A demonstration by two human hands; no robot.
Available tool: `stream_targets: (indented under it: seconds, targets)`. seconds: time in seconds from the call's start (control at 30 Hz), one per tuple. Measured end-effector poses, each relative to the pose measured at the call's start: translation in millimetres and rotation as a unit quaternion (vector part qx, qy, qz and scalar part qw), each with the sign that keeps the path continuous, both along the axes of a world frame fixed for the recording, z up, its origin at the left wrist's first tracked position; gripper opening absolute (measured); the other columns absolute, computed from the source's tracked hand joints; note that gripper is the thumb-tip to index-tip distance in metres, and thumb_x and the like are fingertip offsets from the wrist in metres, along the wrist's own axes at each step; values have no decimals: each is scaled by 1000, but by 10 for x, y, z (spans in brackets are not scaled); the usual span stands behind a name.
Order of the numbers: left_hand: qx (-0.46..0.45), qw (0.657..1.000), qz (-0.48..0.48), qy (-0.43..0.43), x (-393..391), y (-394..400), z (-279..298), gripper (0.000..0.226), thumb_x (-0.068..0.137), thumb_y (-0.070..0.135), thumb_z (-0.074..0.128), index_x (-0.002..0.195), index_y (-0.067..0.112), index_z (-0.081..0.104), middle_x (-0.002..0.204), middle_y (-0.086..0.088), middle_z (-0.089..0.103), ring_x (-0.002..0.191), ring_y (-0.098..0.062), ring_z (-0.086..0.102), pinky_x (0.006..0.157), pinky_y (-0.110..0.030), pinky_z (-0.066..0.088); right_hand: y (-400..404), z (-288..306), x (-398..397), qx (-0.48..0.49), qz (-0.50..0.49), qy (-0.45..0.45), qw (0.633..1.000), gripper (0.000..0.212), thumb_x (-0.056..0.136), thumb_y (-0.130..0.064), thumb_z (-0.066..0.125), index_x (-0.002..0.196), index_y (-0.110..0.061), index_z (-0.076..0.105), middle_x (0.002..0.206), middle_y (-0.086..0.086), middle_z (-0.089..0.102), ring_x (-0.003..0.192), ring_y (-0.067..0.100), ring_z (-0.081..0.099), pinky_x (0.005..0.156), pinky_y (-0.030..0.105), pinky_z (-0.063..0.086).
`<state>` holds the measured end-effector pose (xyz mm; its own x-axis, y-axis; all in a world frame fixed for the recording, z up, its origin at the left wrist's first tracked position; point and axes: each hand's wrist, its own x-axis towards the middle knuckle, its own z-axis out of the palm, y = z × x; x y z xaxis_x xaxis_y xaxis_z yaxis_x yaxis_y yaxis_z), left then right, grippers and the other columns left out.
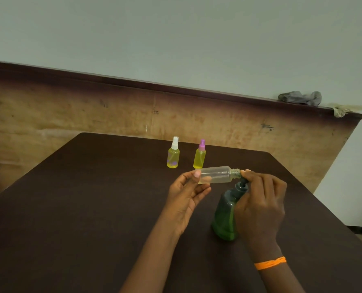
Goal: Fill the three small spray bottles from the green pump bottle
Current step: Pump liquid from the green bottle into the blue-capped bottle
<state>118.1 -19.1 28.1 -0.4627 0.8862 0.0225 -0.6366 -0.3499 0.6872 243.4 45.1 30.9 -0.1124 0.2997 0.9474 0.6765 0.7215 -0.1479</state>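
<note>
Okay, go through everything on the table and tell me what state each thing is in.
White-capped spray bottle: upright, capped, holds yellow liquid.
Purple-capped spray bottle: upright, capped, holds yellow liquid.
Clear spray bottle: uncapped, sideways, nearly empty.
Green pump bottle: upright.
Left hand: holds clear bottle.
Right hand: on the pump.

The right hand [260, 206] covers the pump head and right side of the green pump bottle [224, 218]. The left hand's fingers [197, 176] hide the base of the uncapped spray bottle [217, 174]. Both forearms and the desk [91, 208] are cut off at the bottom edge.
</note>
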Motion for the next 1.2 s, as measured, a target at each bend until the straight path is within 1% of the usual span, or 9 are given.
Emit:
stream_targets:
  seconds: [0.1, 0.2, 0.33, 0.57, 0.67, 0.77, 0.93, 1.03, 1.2]
  targets:
    - [-3, 1000, -11, 13, -43, -25, 35, 44, 71, 21, 66, 110, 2, 57, 90, -10, 70, 74, -13, 68, 68, -23, 56, 8, 66, 26, 2, -10, -31, 999, 28, 85, -3, 41, 94, 0, 67, 85, 13, 63, 92, 25, 43, 60, 28, 40]
    - [-7, 1000, -18, 12, -68, -27, 45, 47, 68, 20, 68, 110, 2, 58, 91, -10, 70, 75, -14, 68, 68, -23, 56, -12, 32, -9, -4, -6, -1, 1000, 33, 87, -5, 36, 96, 1, 68, 87, 14, 64, 90, 23, 43, 62, 27, 39]
    - [-12, 1000, -18, -2, -58, -6, 51, 51, 68, 19, 68, 113, -1, 56, 102, -15, 66, 77, -16, 68, 68, -24, 56, -6, -83, -15, 0, -5, 14, 1000, 33, 86, 0, 37, 99, 1, 67, 91, 15, 65, 88, 22, 45, 63, 27, 40]
    - [-13, 1000, -19, 6, -74, -24, 71, 47, 65, 19, 69, 108, 1, 58, 94, -11, 68, 73, -13, 68, 68, -23, 57, -11, 81, 21, -10, -11, -23, 1000, 29, 83, -2, 39, 92, -2, 67, 83, 11, 62, 87, 23, 41, 58, 27, 35]
    - [-17, 1000, -15, 16, -79, -8, 37, 39, 66, 19, 68, 101, 4, 60, 92, -9, 68, 73, -12, 68, 68, -23, 56, -1, 23, -12, -13, -23, 0, 1000, 32, 87, -3, 36, 93, -1, 67, 84, 12, 61, 85, 22, 41, 56, 27, 37]
    - [-16, 1000, -14, 13, -70, -3, 33, 39, 65, 19, 68, 100, 4, 60, 93, -10, 69, 74, -12, 68, 68, -22, 56, 20, -58, -24, -3, -29, 11, 1000, 33, 92, -6, 35, 94, 0, 67, 84, 14, 62, 83, 22, 42, 57, 28, 38]
    - [-14, 1000, -13, 20, -88, -17, 63, 41, 66, 19, 68, 103, 3, 60, 90, -9, 68, 70, -11, 67, 66, -22, 56, 5, 55, 4, -5, -26, -10, 1000, 25, 84, -2, 41, 88, -1, 65, 81, 12, 60, 85, 23, 41, 59, 27, 32]
    - [-19, 999, -14, 30, -93, -22, 46, 40, 65, 19, 68, 101, 5, 61, 91, -8, 69, 70, -12, 67, 65, -22, 56, -12, 90, -2, -9, -25, -14, 1000, 20, 80, -2, 44, 86, -2, 63, 81, 11, 59, 87, 23, 39, 59, 28, 33]
    - [-22, 999, -6, 31, -95, 21, 17, 40, 64, 20, 69, 100, 5, 61, 89, -8, 69, 69, -11, 67, 64, -21, 56, 36, -65, -39, 0, -41, 12, 999, 36, 98, -6, 31, 90, 0, 65, 81, 13, 59, 80, 22, 41, 55, 27, 35]
